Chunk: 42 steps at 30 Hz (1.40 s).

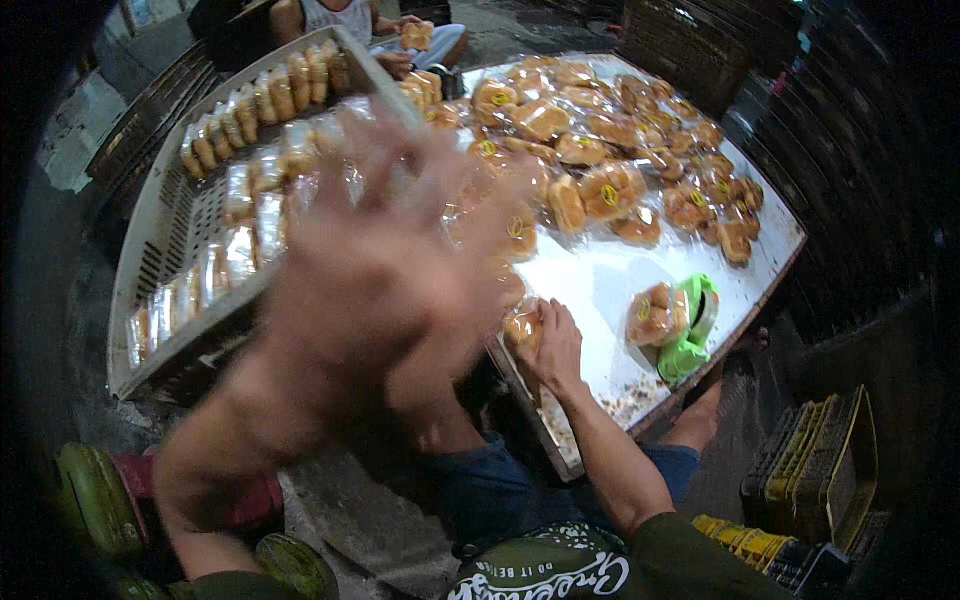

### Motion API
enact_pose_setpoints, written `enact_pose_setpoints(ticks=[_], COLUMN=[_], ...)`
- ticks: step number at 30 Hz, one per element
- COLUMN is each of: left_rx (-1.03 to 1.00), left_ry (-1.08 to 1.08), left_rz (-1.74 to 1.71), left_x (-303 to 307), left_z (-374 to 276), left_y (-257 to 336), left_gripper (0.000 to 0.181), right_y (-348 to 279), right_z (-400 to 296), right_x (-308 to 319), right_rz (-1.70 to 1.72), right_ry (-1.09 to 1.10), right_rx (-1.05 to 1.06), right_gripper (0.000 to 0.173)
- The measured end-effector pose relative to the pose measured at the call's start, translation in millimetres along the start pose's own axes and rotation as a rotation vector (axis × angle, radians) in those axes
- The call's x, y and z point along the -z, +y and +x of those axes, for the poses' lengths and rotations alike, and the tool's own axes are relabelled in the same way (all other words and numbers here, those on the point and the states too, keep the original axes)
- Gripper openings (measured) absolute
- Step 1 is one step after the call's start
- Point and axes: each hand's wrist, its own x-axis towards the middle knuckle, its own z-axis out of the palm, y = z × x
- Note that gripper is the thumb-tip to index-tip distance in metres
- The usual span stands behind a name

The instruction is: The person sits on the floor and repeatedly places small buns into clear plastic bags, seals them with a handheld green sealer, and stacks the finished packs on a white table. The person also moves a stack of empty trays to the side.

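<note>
My left hand is raised close to the camera and blurred, its fingers apart and nothing visible in them. It hides part of the plastic crate and of the table. My right hand lies at the near left edge of the white tabletop, its fingers curled against a bagged bread bun. To its right, another clear bag of buns leans against a green tape dispenser. Many more bagged buns are heaped over the far half of the table.
On the left, a pale plastic crate holds rows of bagged bread standing on edge. Across the table a person holds bread. Yellow crates stand at lower right. Green gourd-like fruits lie lower left by a red container.
</note>
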Motion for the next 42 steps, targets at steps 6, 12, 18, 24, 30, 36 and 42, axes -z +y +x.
enact_pose_setpoints(ticks=[6, 12, 18, 24, 30, 36, 42], left_rx=[0.565, 1.052, 0.634, 0.86, 0.821, 1.02, 0.724], left_ry=[-0.048, -0.009, 0.382, 0.029, 0.138, 0.46, 0.558], left_rz=[-0.822, -1.681, -1.441, -1.865, -2.069, -1.501, -1.415], left_x=[-207.1, -272.2, -273.7, -269.3, -252.7, -258.9, -259.3], left_z=[-24.2, 41.7, 36.2, 25.2, 20.4, 23.6, 13.9], left_y=[77.1, 106.3, 149.4, 146.2, 90.8, 63.9, 134.4], left_gripper=[0.075, 0.07, 0.041, 0.05, 0.062, 0.046, 0.016], right_y=[34.2, 18.5, 5.2, 11.6, -16.3, -33.8, -35.7], right_z=[52.8, 18.3, 25.3, 64.3, 32.2, 29.7, 33.1], right_x=[117.7, 184.7, 212.3, 162.3, 144.9, 161.8, 160.3], right_rz=[1.258, 1.056, 0.907, 0.901, 0.542, 1.09, 0.755], right_ry=[0.0, 0.147, 0.411, 1.002, 0.481, -0.093, 0.406], right_rx=[-0.468, -0.318, -0.199, -0.005, -0.172, -0.175, -0.057], right_gripper=[0.036, 0.051, 0.016, 0.028, 0.076, 0.051, 0.012])
